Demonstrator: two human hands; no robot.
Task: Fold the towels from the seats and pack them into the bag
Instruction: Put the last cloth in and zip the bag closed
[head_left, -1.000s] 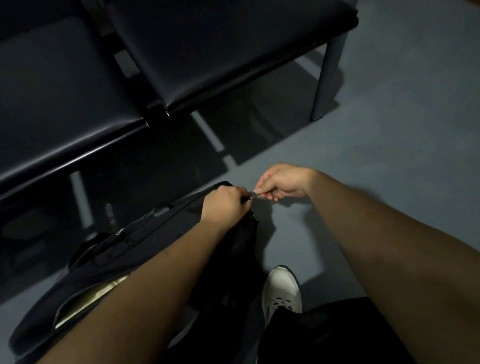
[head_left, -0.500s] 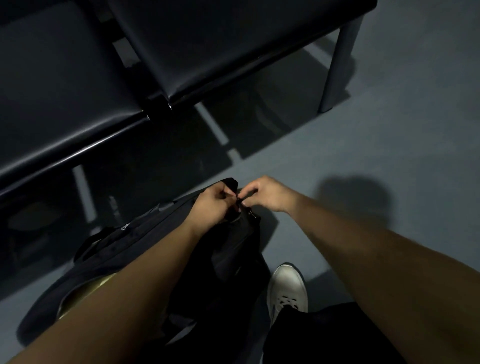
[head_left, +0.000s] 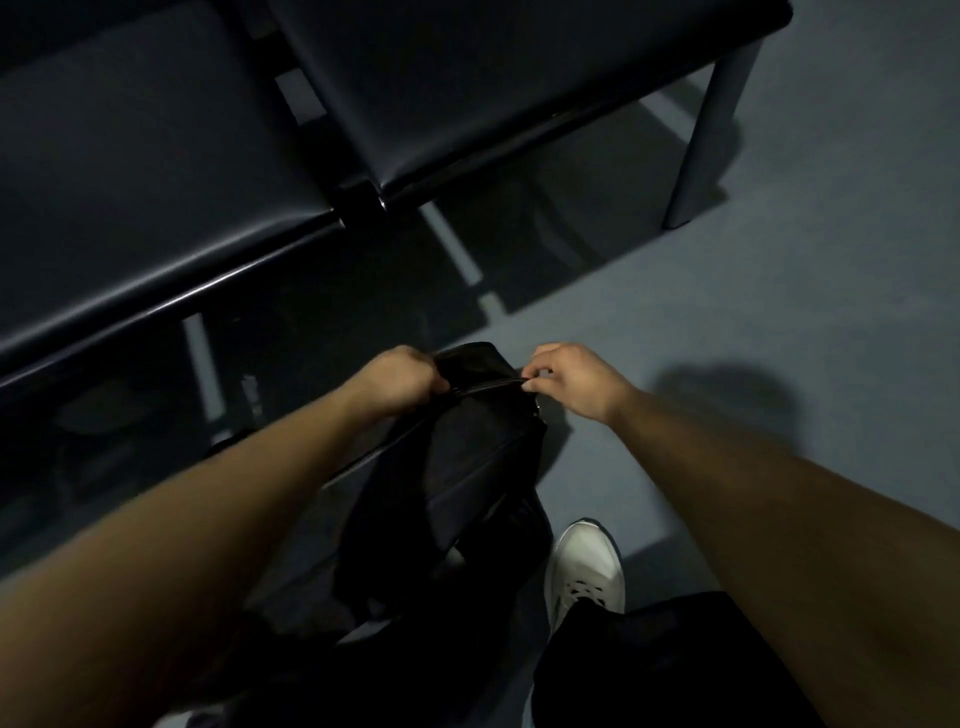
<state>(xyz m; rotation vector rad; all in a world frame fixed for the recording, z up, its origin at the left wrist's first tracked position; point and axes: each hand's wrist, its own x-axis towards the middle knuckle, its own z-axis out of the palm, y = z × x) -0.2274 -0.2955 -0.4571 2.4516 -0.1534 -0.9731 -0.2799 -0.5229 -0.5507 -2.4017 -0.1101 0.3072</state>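
Black bag held at its top edge by both hands, low over the floor in front of the seats.

The bag stands upright just beside a white shoe, its lower part lost in shadow. The left hand is curled in a fist around the top of the bag on its left side. The right hand pinches a small piece at the top right corner between thumb and fingertips — too dim to tell whether it is a zip pull or fabric. A thin line runs taut along the top between the two hands. Whether the opening is closed cannot be told. Behind the bag are two black padded seats on a dark frame with one grey leg — all on a grey-blue floor.
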